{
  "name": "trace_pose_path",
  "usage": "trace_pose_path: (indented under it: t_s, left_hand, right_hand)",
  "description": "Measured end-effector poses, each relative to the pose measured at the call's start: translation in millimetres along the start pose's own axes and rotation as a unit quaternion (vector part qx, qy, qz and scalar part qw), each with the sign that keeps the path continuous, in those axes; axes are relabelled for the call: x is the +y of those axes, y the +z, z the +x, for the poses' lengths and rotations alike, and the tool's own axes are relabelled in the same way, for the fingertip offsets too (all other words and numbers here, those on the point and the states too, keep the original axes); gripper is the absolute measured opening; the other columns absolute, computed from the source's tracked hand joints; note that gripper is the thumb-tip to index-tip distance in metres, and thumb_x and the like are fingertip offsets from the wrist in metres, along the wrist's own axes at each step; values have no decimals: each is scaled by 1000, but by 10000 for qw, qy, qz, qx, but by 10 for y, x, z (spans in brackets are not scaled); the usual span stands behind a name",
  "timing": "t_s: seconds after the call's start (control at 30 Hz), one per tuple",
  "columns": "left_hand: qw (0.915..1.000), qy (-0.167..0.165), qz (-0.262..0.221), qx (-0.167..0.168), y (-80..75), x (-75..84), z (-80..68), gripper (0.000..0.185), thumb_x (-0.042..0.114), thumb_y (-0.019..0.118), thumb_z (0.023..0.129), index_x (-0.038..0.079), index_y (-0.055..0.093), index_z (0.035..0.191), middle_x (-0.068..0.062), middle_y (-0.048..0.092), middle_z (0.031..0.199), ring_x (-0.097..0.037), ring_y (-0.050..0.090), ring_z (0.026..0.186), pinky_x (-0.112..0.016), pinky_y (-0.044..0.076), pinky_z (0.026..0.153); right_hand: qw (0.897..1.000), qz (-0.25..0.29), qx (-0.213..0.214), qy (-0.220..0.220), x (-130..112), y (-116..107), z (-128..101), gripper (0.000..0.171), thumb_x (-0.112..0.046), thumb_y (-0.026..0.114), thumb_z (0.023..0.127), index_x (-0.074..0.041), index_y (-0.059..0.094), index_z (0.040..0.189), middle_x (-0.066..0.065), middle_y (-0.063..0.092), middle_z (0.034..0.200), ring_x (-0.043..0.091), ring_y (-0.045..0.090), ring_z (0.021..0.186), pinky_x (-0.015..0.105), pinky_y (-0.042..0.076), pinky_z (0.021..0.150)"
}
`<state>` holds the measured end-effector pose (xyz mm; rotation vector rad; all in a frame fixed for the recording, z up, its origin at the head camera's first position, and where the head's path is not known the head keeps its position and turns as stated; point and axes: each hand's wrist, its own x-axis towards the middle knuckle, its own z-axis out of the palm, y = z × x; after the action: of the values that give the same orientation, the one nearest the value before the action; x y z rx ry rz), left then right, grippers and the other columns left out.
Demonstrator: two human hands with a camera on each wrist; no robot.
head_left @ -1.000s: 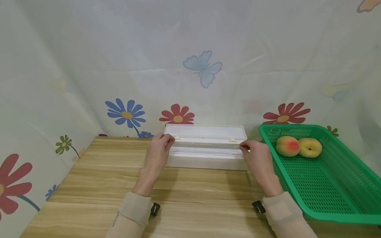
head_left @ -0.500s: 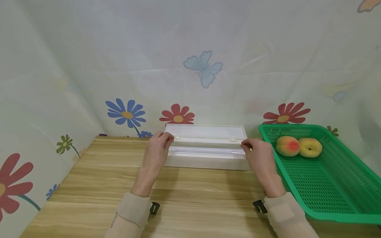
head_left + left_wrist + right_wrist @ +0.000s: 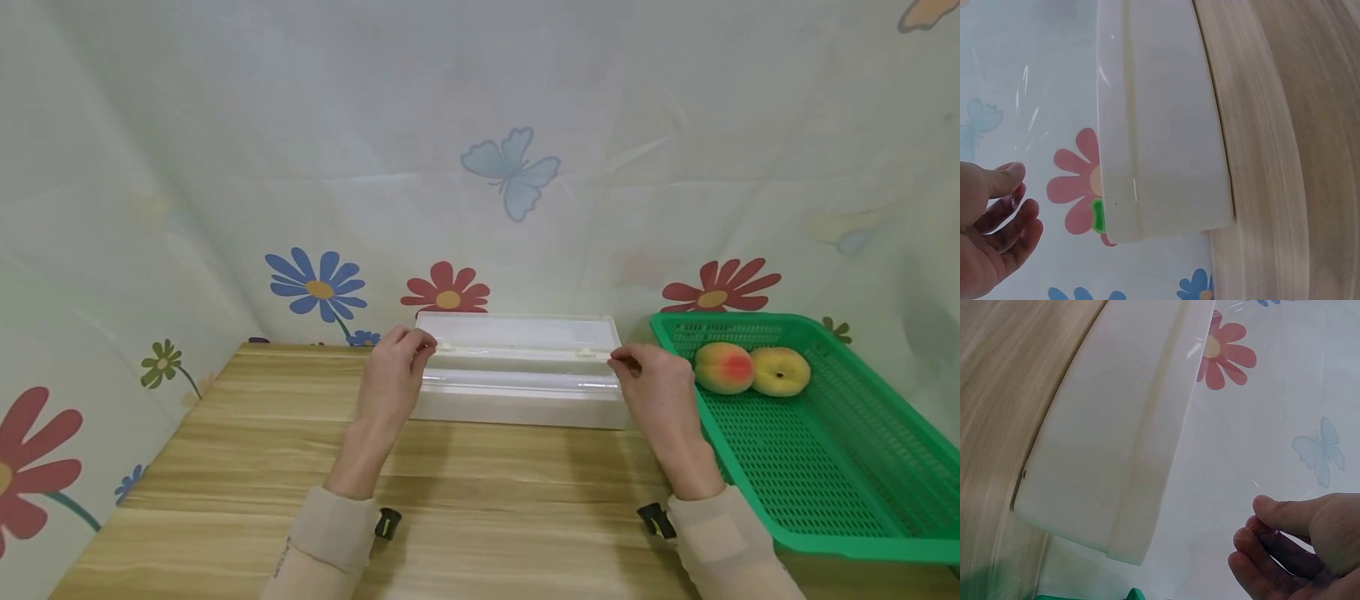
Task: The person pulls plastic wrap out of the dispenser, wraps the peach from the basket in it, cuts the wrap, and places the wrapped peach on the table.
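A long white cling film dispenser box [image 3: 517,410] stands at the table's back edge with its white lid [image 3: 517,331] raised behind it. Inside lies a shiny roll [image 3: 517,381]. Clear cling film [image 3: 1032,119] stretches up from the box, showing as thin glints in the left wrist view. My left hand [image 3: 392,375] pinches the film's left end between thumb and forefinger, above the box's left side. On the other side, my right hand [image 3: 660,396] pinches the right end the same way. The film itself is nearly invisible in the head view.
Right of the box, a green plastic basket [image 3: 862,548] holds a red-blushed peach [image 3: 723,368] and a yellower peach [image 3: 782,372] at its far end. The wood-grain table [image 3: 517,517] meets a flower-printed curtain [image 3: 360,167] behind.
Both hands have risen slightly and drifted a little apart, drawing the film's edge up from the roll. The box, basket and peaches have stayed put.
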<state>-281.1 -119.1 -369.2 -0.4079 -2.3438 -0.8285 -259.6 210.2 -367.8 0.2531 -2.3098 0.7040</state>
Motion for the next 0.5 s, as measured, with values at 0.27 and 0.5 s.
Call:
trace_pose_path:
  t_s: [0.27,0.5]
  left_hand:
    - [9999,92,59,77,-33,7,-5,6,3,75,92,5,74,98,-8,66,91,-26,63,82,-36,57,73]
    - [9999,135,56,86,-82,41,-4,6,3,75,93,4,74,99,-8,66,92,-26,63,83,-36,56,74]
  right_hand:
    - [9993,58,235,-276,-22,-42,5,8,6,81,84,6,76,90,21,73,83,36,71,74,52,58,68]
    - [9983,56,384,-426,-46,-94,19,9,7,82,82,6,76,88,20,72,81,35,70,72,52,57,66]
